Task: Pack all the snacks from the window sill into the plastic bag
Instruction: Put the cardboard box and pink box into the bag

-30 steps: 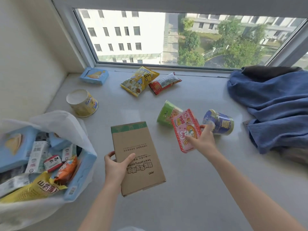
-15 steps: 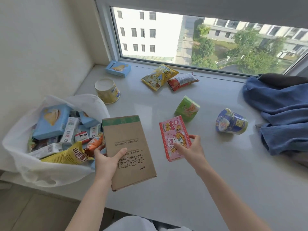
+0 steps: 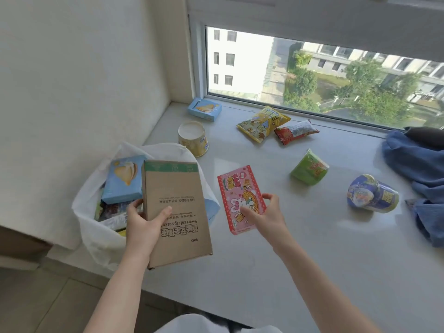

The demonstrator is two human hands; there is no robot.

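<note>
Two boxes are in my hands. My left hand (image 3: 141, 224) grips a brown cardboard box (image 3: 176, 212) near its lower left edge, thumb laid across the printed face and fingers curled behind; the box tilts up over the mouth of the white plastic bag (image 3: 96, 234), hiding part of the opening. My right hand (image 3: 265, 216) pinches the pink snack box (image 3: 241, 199) by its right edge, thumb on the front, fingers wrapped round the side, holding it above the window sill (image 3: 300, 272) just beside the bag.

Inside the bag a blue box (image 3: 125, 180) leans against the far wall, with smaller packets beneath it. The bag sags at the sill's left end, against the wall.

Farther out on the sill lie a yellow tub (image 3: 193, 139) near the bag, a second blue box (image 3: 204, 109) by the window frame, a yellow chip bag (image 3: 263, 123) touching a red packet (image 3: 295, 131), a green cup (image 3: 309, 168) on its side, and a blue cup (image 3: 371, 194) tipped over near the blue cloth (image 3: 418, 169). Bare sill stretches wide along the near edge under my right forearm.
</note>
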